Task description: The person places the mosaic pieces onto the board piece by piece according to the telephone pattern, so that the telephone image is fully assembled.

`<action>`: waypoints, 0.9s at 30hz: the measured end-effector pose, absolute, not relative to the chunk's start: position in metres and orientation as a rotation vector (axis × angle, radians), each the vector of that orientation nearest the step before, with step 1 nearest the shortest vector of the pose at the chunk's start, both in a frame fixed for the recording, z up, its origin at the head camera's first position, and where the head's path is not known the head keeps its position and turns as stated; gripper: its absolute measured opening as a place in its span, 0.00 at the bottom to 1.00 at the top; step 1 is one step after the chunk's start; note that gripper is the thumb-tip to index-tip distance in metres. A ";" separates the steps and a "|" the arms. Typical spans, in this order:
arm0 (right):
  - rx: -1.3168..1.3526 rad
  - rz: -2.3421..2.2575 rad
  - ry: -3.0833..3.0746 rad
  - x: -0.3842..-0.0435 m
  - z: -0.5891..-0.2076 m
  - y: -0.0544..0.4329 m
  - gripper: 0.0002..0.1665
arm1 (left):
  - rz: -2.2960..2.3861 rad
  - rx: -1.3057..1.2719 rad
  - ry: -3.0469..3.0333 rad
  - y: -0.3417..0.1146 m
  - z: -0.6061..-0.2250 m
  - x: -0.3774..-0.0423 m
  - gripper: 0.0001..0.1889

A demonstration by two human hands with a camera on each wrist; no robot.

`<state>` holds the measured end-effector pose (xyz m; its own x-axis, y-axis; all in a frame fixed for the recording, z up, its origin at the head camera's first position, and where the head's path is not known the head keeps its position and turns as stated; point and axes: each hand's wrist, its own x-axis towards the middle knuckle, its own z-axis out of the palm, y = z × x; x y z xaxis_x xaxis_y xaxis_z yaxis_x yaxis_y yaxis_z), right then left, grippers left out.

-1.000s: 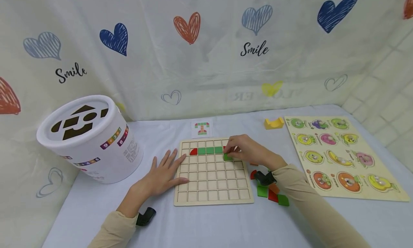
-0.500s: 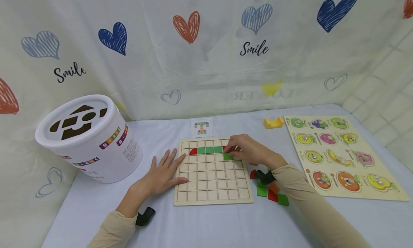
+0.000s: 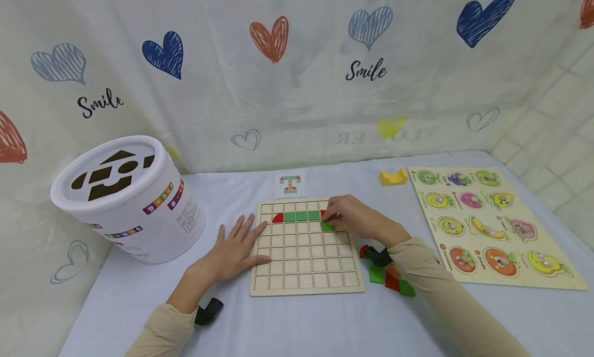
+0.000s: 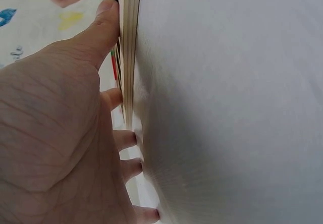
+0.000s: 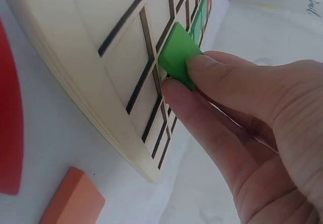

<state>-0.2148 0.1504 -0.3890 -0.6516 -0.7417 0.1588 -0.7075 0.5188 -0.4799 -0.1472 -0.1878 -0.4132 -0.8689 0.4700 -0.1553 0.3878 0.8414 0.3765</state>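
Observation:
A wooden grid board (image 3: 306, 290) lies on the table. Near its far edge a row holds a red rounded piece (image 3: 278, 218), several green square tiles (image 3: 301, 216) and a bit of red beside the right fingers. My right hand (image 3: 355, 217) pinches a green square tile (image 5: 177, 52) between thumb and finger. In the right wrist view that tile is tilted over a cell of the grid. My left hand (image 3: 234, 251) lies with fingers spread at the board's left edge, its thumb (image 4: 106, 19) on the frame.
Loose tiles (image 3: 377, 275) in green, red and orange lie right of the board, under the right wrist. A pattern card (image 3: 291, 184) lies behind it. A white bucket (image 3: 134, 207) stands left; a yellow block (image 3: 393, 177) and a fruit puzzle board (image 3: 496, 228) are at right.
The right wrist and forearm have shifted very slightly, while the fingers keep the green tile at the same spot on the grid. The left hand has not moved.

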 end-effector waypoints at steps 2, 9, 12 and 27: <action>-1.294 -0.784 2.689 -0.214 -0.389 0.150 0.08 | 0.491 0.657 2.779 -0.188 -0.414 -0.147 0.45; -1.257 -0.733 2.715 -0.211 -0.387 0.146 0.08 | 0.494 0.655 2.777 -0.188 -0.416 -0.148 0.46; -1.277 -0.705 2.734 -0.210 -0.384 0.143 0.07 | 0.496 0.664 2.783 -0.188 -0.416 -0.148 0.46; -1.285 -0.625 2.787 -0.207 -0.385 0.139 0.04 | 0.495 0.657 2.781 -0.187 -0.413 -0.148 0.46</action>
